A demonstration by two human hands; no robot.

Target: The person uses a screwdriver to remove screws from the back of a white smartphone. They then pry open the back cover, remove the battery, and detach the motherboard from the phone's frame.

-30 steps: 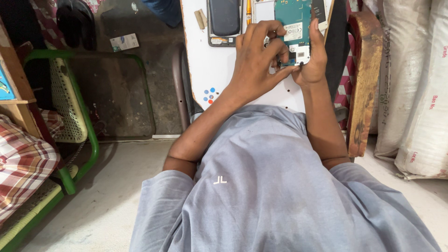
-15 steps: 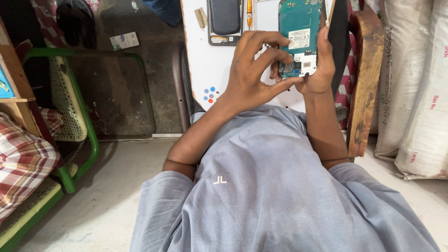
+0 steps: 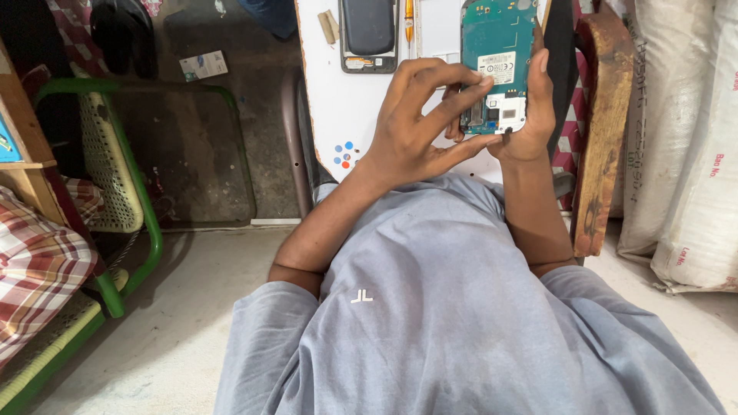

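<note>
An opened phone body with a teal circuit board [image 3: 496, 46] is held upright over the white table [image 3: 346, 100]. My right hand [image 3: 530, 115] grips its lower right edge, thumb along the side. My left hand [image 3: 419, 123] reaches in from the left, and its fingertips pinch at the lower part of the board near a white component. A dark phone back cover [image 3: 369, 31] lies on the table beyond my left hand.
A small brown piece [image 3: 329, 27] and an orange-handled tool [image 3: 409, 15] lie by the cover. A green metal chair frame [image 3: 146, 192] stands at left, a wooden chair arm [image 3: 596, 131] and white sacks [image 3: 684, 138] at right. Checked cloth [image 3: 34, 269] lies lower left.
Both hands have raised the phone body a little and tilted it more upright. My left fingers have shifted onto the lower part of the board.
</note>
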